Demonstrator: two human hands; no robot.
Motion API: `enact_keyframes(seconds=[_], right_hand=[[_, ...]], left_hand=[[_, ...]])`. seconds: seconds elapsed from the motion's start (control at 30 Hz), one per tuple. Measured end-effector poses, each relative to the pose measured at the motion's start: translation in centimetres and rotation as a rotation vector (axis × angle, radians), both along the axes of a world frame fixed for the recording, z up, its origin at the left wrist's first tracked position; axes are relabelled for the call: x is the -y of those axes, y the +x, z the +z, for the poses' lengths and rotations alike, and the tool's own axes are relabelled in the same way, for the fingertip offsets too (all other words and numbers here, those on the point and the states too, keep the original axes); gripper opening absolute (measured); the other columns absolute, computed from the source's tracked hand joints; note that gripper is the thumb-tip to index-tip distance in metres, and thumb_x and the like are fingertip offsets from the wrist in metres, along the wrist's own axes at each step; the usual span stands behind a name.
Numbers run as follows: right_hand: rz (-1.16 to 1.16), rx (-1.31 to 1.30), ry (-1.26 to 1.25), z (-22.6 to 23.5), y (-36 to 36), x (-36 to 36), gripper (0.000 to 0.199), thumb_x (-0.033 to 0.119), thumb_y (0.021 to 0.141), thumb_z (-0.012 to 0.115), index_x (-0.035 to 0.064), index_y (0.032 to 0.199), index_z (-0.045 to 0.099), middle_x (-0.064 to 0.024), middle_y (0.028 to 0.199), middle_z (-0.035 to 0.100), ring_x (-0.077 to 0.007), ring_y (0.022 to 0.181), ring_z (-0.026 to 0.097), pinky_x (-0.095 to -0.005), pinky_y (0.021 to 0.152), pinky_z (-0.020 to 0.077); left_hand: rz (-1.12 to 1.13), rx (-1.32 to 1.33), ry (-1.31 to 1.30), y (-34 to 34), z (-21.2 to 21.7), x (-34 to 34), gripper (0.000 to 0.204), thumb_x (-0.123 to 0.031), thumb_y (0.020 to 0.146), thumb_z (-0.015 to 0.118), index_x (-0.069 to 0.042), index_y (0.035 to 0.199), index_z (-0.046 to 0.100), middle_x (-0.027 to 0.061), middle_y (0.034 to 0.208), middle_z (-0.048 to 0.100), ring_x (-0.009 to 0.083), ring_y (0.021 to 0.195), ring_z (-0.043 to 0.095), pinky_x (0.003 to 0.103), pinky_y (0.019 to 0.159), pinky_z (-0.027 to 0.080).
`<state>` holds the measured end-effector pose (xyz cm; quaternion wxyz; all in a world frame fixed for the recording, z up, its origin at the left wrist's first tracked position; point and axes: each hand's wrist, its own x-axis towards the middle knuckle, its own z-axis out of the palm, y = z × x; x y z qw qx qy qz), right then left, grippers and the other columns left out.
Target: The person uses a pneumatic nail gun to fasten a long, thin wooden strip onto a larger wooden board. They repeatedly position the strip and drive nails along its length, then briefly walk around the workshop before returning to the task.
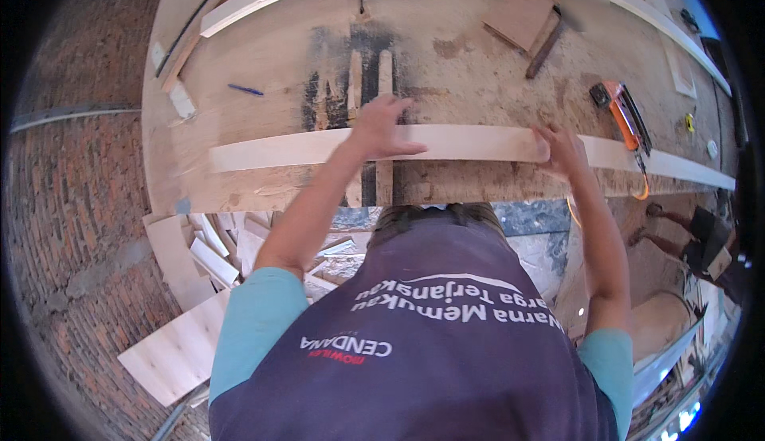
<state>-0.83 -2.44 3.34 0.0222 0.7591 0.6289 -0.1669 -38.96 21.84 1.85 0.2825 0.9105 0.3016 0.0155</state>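
The far right end of the long pale plank [446,145] is cut off at the rim, and the person's apron hides the near edge of the workbench [239,178]. The plank lies across the bench. The left hand [381,128] rests flat on its middle, fingers spread. The right hand [562,148] presses on the plank further right; its grip I cannot tell. An orange tool [621,110] lies near.

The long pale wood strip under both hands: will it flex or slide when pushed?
The pale strip looks thin and long, so probably light and somewhat bendy. It lies flat on the dusty workbench, so likely slides, not rolls. Left hand and right hand press it.
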Motion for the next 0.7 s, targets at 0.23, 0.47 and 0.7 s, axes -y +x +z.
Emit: enact_keyframes(seconds=[0.23,0.47,0.7], right_hand=[[-0.01,-0.011,-0.058,-1.0,0.1,-0.4,0.088,0.03,0.061,0.093,0.0226,0.144,0.064,-0.013,0.134,0.069,-0.0361,0.124,0.067,-0.0489,0.103,0.0563],[-0.099,-0.025,-0.121,-0.8,-0.9,-0.6,0.088,0.027,0.064,0.093,0.026,0.147,0.062,-0.0113,0.146,0.063,-0.0364,0.134,0.06,-0.049,0.111,0.0512],[-0.14,0.047,0.052,-0.7,-9.9,0.1,0.102,0.035,0.067,0.095,0.0269,0.158,0.05,-0.0059,0.165,0.047,-0.029,0.158,0.035,-0.0688,0.128,0.0252]], left_hand=[[-0.213,-0.318,-0.132,-1.2,0.2,-1.5,0.092,-0.055,0.06,0.095,-0.003,0.131,0.068,0.0236,0.123,0.073,0.0412,0.119,0.069,0.05,0.102,0.056],[-0.336,-0.41,-0.157,0.8,-0.6,-3.3,0.088,-0.046,0.053,0.097,0.002,0.121,0.072,0.0244,0.116,0.076,0.0413,0.113,0.072,0.047,0.099,0.057],[-0.345,-0.43,-0.373,1.5,-2.0,-4.5,0.084,-0.044,0.047,0.101,0.007,0.108,0.075,0.0199,0.102,0.078,0.0301,0.098,0.076,0.039,0.091,0.057]])
